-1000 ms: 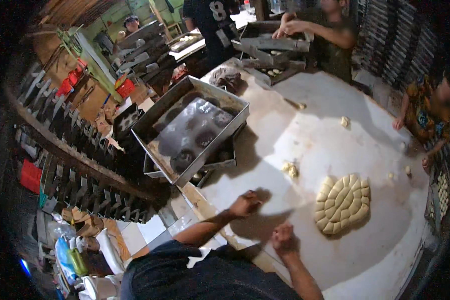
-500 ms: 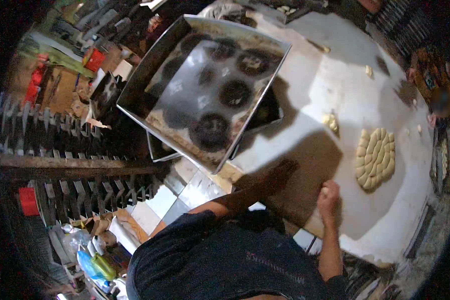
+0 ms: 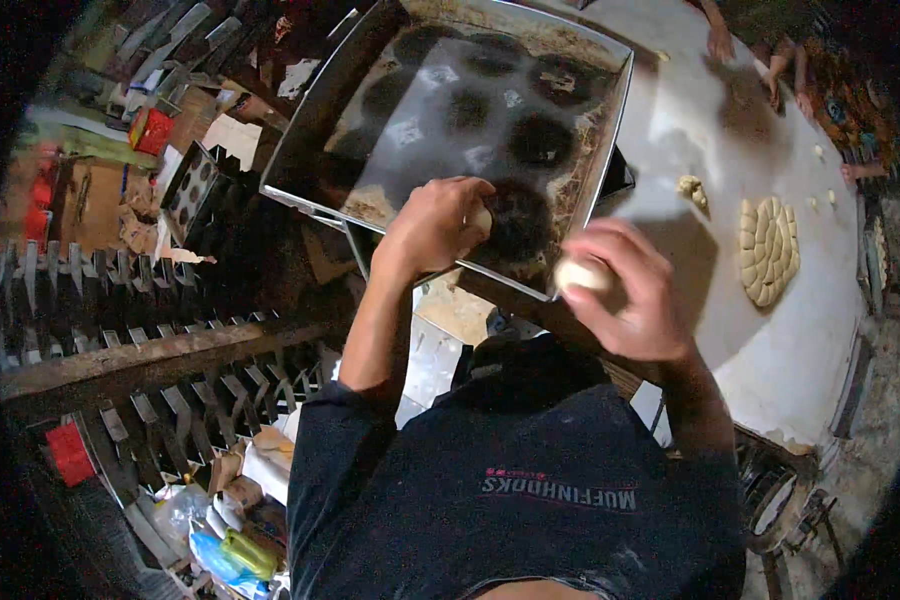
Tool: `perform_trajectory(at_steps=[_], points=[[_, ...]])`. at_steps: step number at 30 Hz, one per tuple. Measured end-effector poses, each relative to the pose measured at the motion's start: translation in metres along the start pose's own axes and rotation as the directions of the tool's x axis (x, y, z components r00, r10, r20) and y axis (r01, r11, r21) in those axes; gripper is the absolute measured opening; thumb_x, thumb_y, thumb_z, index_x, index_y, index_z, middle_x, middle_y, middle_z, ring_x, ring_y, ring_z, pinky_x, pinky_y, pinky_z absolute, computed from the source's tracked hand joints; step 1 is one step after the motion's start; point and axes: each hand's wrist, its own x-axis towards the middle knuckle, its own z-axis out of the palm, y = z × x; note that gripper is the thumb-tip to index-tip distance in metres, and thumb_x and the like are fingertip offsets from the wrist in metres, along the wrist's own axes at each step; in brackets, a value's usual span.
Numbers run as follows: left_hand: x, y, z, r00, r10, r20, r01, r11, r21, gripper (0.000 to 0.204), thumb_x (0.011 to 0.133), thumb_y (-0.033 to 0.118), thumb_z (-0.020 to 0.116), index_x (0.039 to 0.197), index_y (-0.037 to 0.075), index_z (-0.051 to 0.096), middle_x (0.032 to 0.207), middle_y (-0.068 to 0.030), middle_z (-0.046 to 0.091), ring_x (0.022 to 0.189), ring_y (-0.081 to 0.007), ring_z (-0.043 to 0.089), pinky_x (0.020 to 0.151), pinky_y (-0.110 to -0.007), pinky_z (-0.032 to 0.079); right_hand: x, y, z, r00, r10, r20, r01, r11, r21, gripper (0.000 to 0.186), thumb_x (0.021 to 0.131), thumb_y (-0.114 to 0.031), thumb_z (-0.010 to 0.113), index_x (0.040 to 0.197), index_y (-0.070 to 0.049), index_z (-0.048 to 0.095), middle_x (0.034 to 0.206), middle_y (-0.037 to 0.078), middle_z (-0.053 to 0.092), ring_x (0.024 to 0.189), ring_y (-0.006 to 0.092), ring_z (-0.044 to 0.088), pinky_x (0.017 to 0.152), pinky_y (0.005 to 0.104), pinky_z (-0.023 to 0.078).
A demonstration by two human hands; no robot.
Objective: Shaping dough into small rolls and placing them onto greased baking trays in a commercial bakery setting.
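A large, worn square metal baking tray [image 3: 415,135] with dark round marks on its bottom lies in front of me. Over its near edge, my left hand [image 3: 428,225] is curled round a pale dough ball [image 3: 482,220], which shows only in part past the fingers. My right hand [image 3: 638,290], blurred by motion, grips another round dough ball [image 3: 582,275] just outside the tray's near right corner. To the right, a cluster of dough pieces [image 3: 770,255] pressed side by side lies on the pale table [image 3: 760,365]. A small dough lump [image 3: 692,190] sits between that cluster and the tray.
Another tray's dark corner [image 3: 620,172] shows beneath the big one. Other people's hands [image 3: 720,42] reach in at the table's far side. Slatted racks [image 3: 160,345] stand on the left, with plastic bags and bottles [image 3: 232,555] below them.
Both hands have come up to the tray's near edge, each now showing a dough ball. The tray and table have shifted in view as my head moved. Other people's hands now show at the far side.
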Motion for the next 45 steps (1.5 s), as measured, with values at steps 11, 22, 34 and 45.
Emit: perform_trajectory(at_steps=[11, 22, 34, 45], points=[[0.016, 0.012, 0.014, 0.977, 0.084, -0.194, -0.082, 0.996, 0.021, 0.066, 0.069, 0.019, 0.074, 0.127, 0.002, 0.048, 0.120, -0.0198, 0.054, 0.103, -0.0320, 0.057, 0.088, -0.038, 0.046, -0.088, 0.079, -0.065, 0.887, 0.115, -0.447, -0.291, 0.891, -0.348, 0.012, 0.081, -0.013, 0.063, 0.084, -0.001, 0.062, 0.077, 0.012, 0.063, 0.079, 0.0234, 0.063, 0.090, 0.0435, 0.046], [0.197, 0.245, 0.245, 0.759, 0.548, 0.353, -0.135, 0.662, -0.737, 0.056, 0.072, 0.021, 0.076, 0.121, 0.006, 0.055, 0.107, -0.0125, 0.060, 0.095, -0.0230, 0.058, 0.083, -0.036, 0.048, -0.395, 0.218, -0.120, 0.361, 0.458, -0.813, -0.852, 0.517, -0.087, 0.012, 0.079, -0.012, 0.063, 0.081, -0.004, 0.055, 0.076, 0.011, 0.059, 0.071, 0.0238, 0.060, 0.066, 0.0336, 0.048], [0.399, 0.282, 0.413, 0.844, 0.428, 0.324, -0.451, 0.892, -0.002, 0.045, 0.081, 0.044, 0.066, 0.098, 0.003, 0.058, 0.081, -0.0130, 0.061, 0.071, -0.0277, 0.058, 0.063, -0.039, 0.049, -0.418, 0.235, -0.112, 0.594, -0.005, -0.805, -0.776, 0.261, -0.574, 0.016, 0.084, -0.017, 0.058, 0.090, -0.003, 0.055, 0.086, 0.017, 0.058, 0.092, 0.0376, 0.057, 0.089, 0.0510, 0.044], [0.298, 0.114, 0.442, 0.942, 0.266, -0.205, -0.333, 0.667, -0.666, 0.059, 0.076, 0.042, 0.072, 0.108, -0.003, 0.050, 0.093, -0.0136, 0.059, 0.086, -0.0287, 0.057, 0.075, -0.039, 0.050, -0.387, 0.219, -0.136, 0.358, 0.216, -0.908, -0.728, 0.674, -0.126, 0.009, 0.073, -0.006, 0.061, 0.073, -0.004, 0.052, 0.067, 0.010, 0.049, 0.061, 0.0223, 0.050, 0.058, 0.0333, 0.042]])
